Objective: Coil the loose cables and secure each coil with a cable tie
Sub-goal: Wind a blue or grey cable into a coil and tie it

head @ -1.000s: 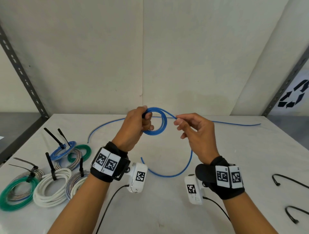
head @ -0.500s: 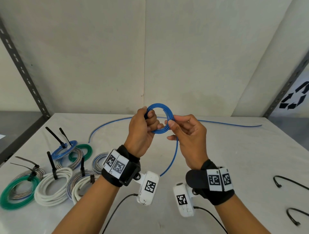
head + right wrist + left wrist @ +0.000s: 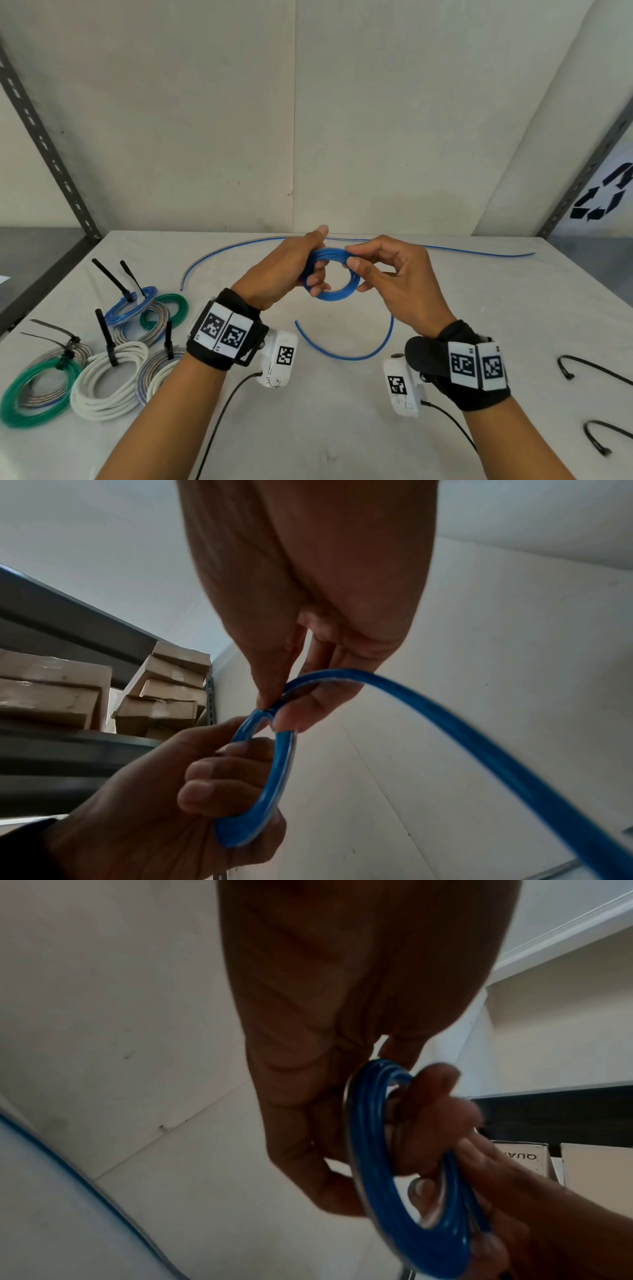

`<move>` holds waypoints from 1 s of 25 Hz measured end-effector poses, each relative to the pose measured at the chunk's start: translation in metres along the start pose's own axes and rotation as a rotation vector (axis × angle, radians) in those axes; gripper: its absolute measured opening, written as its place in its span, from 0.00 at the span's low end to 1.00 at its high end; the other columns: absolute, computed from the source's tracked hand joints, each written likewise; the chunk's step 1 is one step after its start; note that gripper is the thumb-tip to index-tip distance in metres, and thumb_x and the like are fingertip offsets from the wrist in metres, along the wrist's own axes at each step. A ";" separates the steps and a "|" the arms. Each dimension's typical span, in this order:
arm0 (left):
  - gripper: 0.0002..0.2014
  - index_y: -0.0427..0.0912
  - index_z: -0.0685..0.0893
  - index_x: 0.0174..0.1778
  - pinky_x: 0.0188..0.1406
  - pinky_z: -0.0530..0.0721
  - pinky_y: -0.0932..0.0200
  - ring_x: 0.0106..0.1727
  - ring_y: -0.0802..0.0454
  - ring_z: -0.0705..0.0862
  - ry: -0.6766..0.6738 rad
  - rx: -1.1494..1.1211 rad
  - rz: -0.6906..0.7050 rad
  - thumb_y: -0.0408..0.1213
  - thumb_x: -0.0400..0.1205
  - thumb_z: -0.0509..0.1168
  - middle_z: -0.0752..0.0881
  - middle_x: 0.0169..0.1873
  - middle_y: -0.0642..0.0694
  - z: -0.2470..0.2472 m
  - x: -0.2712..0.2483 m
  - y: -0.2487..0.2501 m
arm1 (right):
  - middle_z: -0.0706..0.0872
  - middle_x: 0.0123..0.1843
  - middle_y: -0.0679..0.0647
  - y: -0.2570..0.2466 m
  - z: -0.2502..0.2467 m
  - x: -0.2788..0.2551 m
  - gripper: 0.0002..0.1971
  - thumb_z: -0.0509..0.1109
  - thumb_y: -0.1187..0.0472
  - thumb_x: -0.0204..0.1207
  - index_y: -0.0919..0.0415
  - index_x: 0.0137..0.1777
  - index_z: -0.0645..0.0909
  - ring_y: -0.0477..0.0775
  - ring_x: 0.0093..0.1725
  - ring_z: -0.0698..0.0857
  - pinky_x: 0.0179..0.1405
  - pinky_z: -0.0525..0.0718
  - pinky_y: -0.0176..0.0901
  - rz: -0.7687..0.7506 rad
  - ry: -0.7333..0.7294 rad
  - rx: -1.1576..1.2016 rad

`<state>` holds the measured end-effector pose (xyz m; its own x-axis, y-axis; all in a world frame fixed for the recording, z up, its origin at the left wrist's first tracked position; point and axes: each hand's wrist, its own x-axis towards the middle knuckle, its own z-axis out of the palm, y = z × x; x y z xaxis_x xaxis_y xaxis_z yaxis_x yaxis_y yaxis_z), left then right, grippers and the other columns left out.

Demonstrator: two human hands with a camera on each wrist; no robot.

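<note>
White bench [image 3: 342, 428] carries, at far left, a cluster of tied coils [image 3: 102, 359]: I count about six, in green, white, blue and grey, each cinched with a black tie; overlaps make the count unsure. Next, the left hand [image 3: 281, 274] is raised over the bench, wrist cocked, fingers curled through the blue coil [image 3: 339, 294] and thumb on top, clamped on its left side. One blue cable forms that coil; its loose run drops in an arc to the bench below the hands and trails along the back edge. The right hand [image 3: 394, 284] faces the left, pinching the coil's top right between thumb and forefinger, other fingers loosely bent. The hands nearly touch across the coil. At far right lie two loose ties [image 3: 589, 368].
</note>
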<state>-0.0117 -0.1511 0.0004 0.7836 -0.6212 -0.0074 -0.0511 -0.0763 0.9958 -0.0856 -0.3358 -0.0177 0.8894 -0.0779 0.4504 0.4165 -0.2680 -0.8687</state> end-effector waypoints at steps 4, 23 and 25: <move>0.28 0.40 0.76 0.32 0.44 0.86 0.57 0.26 0.49 0.78 -0.001 0.273 0.014 0.54 0.92 0.51 0.74 0.23 0.49 0.007 -0.002 -0.002 | 0.91 0.46 0.48 0.003 0.002 0.000 0.07 0.75 0.66 0.80 0.59 0.55 0.90 0.51 0.48 0.89 0.34 0.89 0.41 -0.011 -0.067 -0.069; 0.24 0.39 0.76 0.36 0.45 0.83 0.53 0.24 0.52 0.68 0.187 -0.451 0.163 0.50 0.93 0.51 0.67 0.23 0.48 0.011 0.001 0.003 | 0.94 0.50 0.56 -0.004 0.029 -0.002 0.11 0.74 0.66 0.79 0.64 0.61 0.86 0.56 0.50 0.93 0.36 0.90 0.42 0.016 0.289 0.254; 0.22 0.34 0.84 0.46 0.51 0.89 0.51 0.34 0.47 0.84 0.166 -0.189 0.209 0.49 0.91 0.56 0.82 0.30 0.43 0.004 -0.002 0.003 | 0.94 0.49 0.56 -0.004 0.021 -0.001 0.10 0.74 0.66 0.80 0.62 0.60 0.86 0.56 0.49 0.93 0.37 0.90 0.42 0.032 0.288 0.237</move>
<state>-0.0154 -0.1532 0.0026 0.8593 -0.4714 0.1984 -0.1177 0.1952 0.9737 -0.0843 -0.3149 -0.0192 0.8270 -0.3589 0.4327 0.4517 -0.0340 -0.8915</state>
